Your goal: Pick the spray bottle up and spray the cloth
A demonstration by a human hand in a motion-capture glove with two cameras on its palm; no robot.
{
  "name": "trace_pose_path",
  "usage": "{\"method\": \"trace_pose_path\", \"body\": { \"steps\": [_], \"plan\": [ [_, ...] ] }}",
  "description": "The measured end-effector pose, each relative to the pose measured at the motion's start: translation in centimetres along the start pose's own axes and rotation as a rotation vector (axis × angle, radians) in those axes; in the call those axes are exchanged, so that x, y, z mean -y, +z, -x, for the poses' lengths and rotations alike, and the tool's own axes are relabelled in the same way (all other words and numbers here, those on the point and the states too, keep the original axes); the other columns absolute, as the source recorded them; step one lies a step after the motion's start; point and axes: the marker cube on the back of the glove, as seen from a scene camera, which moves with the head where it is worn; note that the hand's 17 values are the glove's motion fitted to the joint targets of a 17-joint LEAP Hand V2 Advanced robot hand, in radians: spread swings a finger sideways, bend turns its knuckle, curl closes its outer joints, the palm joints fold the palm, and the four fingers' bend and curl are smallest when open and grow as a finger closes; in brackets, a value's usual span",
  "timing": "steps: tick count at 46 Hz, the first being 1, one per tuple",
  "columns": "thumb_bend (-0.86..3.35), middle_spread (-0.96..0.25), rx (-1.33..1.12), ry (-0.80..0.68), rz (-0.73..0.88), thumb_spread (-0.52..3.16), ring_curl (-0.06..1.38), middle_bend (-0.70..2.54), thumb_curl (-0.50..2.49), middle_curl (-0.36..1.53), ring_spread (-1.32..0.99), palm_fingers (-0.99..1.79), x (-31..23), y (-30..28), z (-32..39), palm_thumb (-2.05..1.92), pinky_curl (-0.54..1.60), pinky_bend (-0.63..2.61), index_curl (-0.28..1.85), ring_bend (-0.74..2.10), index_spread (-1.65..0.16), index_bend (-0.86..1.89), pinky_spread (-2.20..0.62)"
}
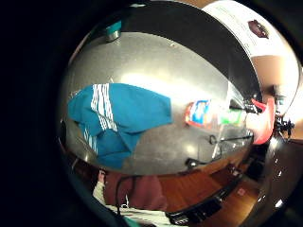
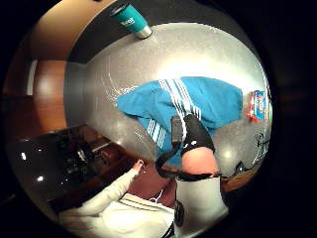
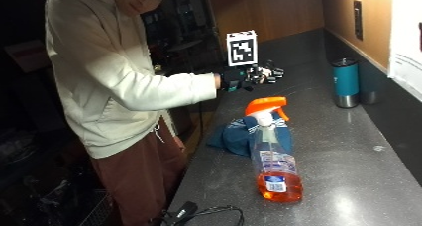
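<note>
An upright spray bottle (image 3: 274, 161) with orange liquid, a printed label and an orange trigger head stands near the front of the dark speckled counter (image 3: 349, 141). Just behind it lies a crumpled teal cloth (image 3: 232, 134) with white stripes. My gloved right hand (image 3: 254, 78) hovers in the air above the counter's left edge, beyond the cloth, holding nothing, its fingers relaxed. The palm views look down on the cloth (image 1: 118, 118) (image 2: 198, 101) with the bottle (image 1: 213, 115) (image 2: 257, 105) beside it. A strapped finger (image 2: 198, 146) shows over the cloth.
A teal tumbler (image 3: 344, 82) stands at the back by the wall, a small metal cup (image 3: 369, 97) beside it. A black cable (image 3: 204, 213) lies at the counter's front left corner. A white poster (image 3: 405, 37) hangs on the wall at the right.
</note>
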Motion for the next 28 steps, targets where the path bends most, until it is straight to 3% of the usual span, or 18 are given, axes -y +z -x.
{"method": "trace_pose_path", "body": {
  "steps": [5,10,17,28],
  "plan": [
    [0.34,0.0,-0.046,0.004,-0.005,0.59,0.06,0.18,0.17,0.07,0.06,0.22,-0.5,0.5,-0.7,0.6,0.13,0.36,0.13,0.19,-0.27,0.25,0.15],
    [0.31,-0.01,-0.295,0.035,-0.009,0.76,0.08,0.18,0.21,0.11,0.07,0.2,-0.6,1.2,-3.5,0.63,0.17,0.36,0.18,0.2,-0.33,0.25,0.18],
    [0.25,-0.01,-0.041,0.024,-0.029,0.89,0.11,0.18,0.25,0.15,0.08,0.18,-0.7,0.7,-1.1,0.66,0.21,0.35,0.22,0.19,-0.36,0.23,0.2],
    [0.17,-0.01,-0.125,0.024,-0.11,0.98,0.14,0.17,0.3,0.19,0.08,0.17,-1.0,0.3,-1.7,0.71,0.25,0.34,0.27,0.2,-0.39,0.2,0.21]
  ]
}}
